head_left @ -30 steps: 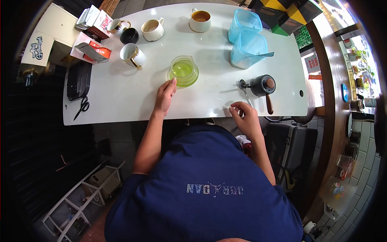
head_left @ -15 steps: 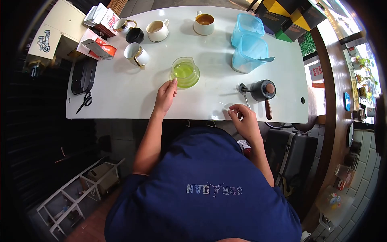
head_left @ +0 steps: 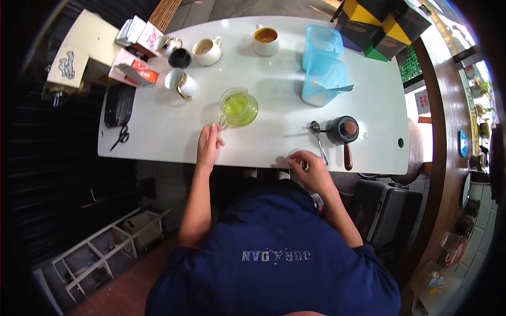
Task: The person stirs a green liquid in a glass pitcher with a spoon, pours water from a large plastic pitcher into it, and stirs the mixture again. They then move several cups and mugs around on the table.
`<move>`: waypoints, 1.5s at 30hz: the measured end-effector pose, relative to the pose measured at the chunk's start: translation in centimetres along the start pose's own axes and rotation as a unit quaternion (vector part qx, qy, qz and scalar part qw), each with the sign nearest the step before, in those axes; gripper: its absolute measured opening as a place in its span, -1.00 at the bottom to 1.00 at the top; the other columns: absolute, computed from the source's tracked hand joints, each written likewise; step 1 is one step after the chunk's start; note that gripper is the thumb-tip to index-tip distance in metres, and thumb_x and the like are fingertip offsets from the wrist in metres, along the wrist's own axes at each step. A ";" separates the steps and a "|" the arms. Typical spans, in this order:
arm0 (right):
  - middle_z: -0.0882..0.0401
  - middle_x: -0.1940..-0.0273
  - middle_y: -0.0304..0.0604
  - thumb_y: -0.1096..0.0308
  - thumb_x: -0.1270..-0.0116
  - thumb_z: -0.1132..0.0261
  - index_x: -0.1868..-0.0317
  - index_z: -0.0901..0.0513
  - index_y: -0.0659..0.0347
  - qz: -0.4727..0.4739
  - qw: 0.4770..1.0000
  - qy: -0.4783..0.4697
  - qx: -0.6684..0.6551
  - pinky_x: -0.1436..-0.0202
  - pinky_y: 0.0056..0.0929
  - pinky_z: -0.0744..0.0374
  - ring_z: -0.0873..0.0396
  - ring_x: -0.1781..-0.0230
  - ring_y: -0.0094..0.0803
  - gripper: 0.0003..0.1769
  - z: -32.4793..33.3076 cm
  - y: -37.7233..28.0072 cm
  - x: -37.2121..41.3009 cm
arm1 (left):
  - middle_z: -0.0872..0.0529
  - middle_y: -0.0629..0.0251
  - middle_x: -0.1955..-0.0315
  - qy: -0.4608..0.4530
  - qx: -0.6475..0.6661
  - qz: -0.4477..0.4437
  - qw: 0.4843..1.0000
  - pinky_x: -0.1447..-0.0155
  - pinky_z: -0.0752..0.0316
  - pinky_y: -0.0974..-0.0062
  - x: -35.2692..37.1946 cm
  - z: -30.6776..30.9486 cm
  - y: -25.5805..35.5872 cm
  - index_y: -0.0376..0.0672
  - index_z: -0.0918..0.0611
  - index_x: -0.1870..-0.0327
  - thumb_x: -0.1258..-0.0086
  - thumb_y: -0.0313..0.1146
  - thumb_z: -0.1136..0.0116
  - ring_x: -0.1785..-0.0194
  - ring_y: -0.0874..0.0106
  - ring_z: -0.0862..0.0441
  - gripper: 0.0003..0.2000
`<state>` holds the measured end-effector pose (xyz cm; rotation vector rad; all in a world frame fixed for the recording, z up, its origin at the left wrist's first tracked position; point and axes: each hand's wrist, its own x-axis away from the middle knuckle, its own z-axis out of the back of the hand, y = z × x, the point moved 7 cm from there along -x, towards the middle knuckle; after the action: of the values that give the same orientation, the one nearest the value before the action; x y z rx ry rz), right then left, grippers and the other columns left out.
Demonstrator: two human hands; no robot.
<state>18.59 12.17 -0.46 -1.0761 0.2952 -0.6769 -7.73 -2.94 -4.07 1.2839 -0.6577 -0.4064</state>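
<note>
A glass pitcher (head_left: 240, 108) of green liquid stands on the white table. Its clear handle points toward my left hand (head_left: 207, 147), whose fingertips are right beside the handle, fingers apart and gripping nothing. At the table's front edge rests my right hand (head_left: 311, 167), loosely curled with nothing visible in it. Just beyond it lies a metal spoon (head_left: 318, 141), close to a dark pot (head_left: 337, 130) with a wooden knob and a brown handle (head_left: 348, 157).
Two blue containers (head_left: 322, 79) stand at the back right, a utensil handle sticking out of one. A yellow-lined cup (head_left: 265, 46), a cream mug (head_left: 207, 55), a white-and-gold mug (head_left: 176, 80) and a black cup (head_left: 180, 58) stand farther back. Scissors (head_left: 121, 136) lie at left.
My left hand has loosened from the pitcher's handle and drawn back slightly toward me. My right hand has shifted a little left. The camera view has tilted slightly.
</note>
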 end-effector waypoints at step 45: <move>-0.61 0.41 -0.10 0.24 -0.37 -0.25 0.02 -0.54 0.29 -0.112 0.968 0.216 -0.058 0.38 -0.44 -0.50 -0.52 0.54 -0.43 -0.69 -16.5 -7.4 -8.3 | -0.58 0.41 0.38 -0.137 0.047 -0.030 0.989 0.18 -0.38 0.65 -9.1 16.5 2.0 -0.22 -0.54 0.23 -0.45 -0.26 -0.11 0.34 0.62 -0.44 -0.81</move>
<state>0.74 3.56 -2.37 -1.0752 0.6007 -1.1120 -25.54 -9.12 -1.88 1.3516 -0.8784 -0.6147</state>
